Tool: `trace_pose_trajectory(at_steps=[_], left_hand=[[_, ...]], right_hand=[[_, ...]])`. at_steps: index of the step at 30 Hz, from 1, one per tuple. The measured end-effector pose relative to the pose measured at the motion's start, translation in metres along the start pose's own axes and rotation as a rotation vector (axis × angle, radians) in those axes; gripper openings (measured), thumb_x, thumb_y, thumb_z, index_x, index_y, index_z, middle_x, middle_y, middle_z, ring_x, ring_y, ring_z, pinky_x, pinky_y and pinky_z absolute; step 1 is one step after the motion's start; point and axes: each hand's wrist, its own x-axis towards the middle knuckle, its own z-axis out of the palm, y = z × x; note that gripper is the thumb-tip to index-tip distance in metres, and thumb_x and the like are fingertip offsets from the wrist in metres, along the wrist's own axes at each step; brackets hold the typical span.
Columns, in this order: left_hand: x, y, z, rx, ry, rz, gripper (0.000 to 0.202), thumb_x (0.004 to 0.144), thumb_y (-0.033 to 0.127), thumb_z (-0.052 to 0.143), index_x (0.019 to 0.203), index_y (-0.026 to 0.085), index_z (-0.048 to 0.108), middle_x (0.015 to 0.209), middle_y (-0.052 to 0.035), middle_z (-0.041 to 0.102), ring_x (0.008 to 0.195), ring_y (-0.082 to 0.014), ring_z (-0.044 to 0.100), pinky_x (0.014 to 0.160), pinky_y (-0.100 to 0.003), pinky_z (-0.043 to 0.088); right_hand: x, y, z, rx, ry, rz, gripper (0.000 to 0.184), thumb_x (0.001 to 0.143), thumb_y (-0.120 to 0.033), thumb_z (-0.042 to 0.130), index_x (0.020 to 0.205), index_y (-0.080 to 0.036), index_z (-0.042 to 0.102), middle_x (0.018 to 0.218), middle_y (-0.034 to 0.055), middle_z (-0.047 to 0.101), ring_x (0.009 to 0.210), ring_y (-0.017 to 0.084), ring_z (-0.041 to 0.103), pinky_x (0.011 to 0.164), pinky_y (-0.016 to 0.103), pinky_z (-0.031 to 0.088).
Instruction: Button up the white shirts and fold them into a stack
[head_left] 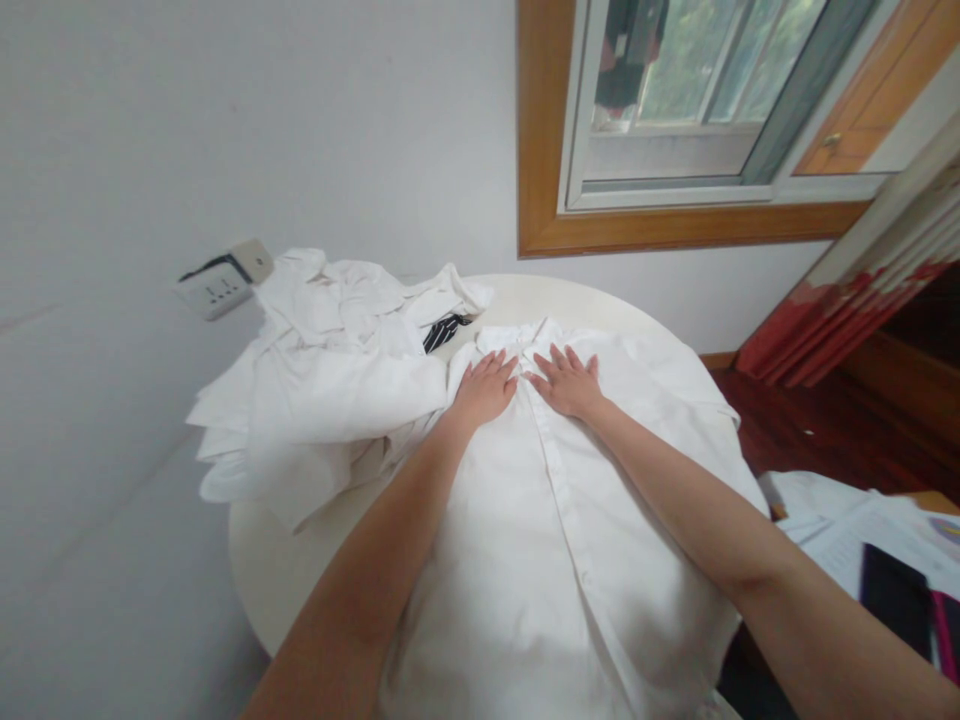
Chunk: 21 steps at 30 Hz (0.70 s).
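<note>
A white button-up shirt (525, 520) lies spread front side up on a round white table (592, 298), its collar toward the wall and its lower end toward me. My left hand (486, 388) rests flat on the shirt just below the collar, fingers spread. Beside it, on the other side of the button placket, my right hand (568, 382) also presses flat with fingers apart. Neither hand grips anything. To the left sits a heap of folded white garments (337, 390), close to my left forearm. A black-and-white striped cloth (445, 332) pokes out near the heap.
A wall socket (217, 288) is behind the heap. The wood-framed window (541, 232) is above the table's far side. At right are a red and white curtain (817, 320), papers (855, 540) and a dark flat object (896, 600).
</note>
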Motion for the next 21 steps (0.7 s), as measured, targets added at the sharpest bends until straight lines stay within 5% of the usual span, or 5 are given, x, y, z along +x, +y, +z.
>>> trace_pose_trajectory(at_steps=[11,21], left_hand=[[-0.012,0.004,-0.011,-0.006,-0.032,0.013,0.051,0.098,0.042,0.030,0.146,0.026,0.041,0.156,-0.0053,0.035,0.144,-0.0255,0.029,0.116,-0.053,0.026],[-0.025,0.009,-0.016,-0.071,-0.077,0.000,0.055,0.096,0.052,0.032,0.147,0.033,0.038,0.157,-0.0033,0.030,0.146,-0.0285,0.025,0.114,-0.058,0.026]], right_hand=[[-0.001,0.003,0.001,-0.036,0.005,0.021,0.064,0.097,-0.055,0.011,0.154,-0.030,0.023,0.162,0.0050,0.016,0.148,0.033,0.012,0.111,0.067,0.013],[0.001,0.014,0.003,0.008,0.037,-0.040,0.073,0.092,-0.069,0.019,0.152,-0.029,0.031,0.160,0.0067,0.021,0.147,0.034,0.016,0.113,0.064,0.013]])
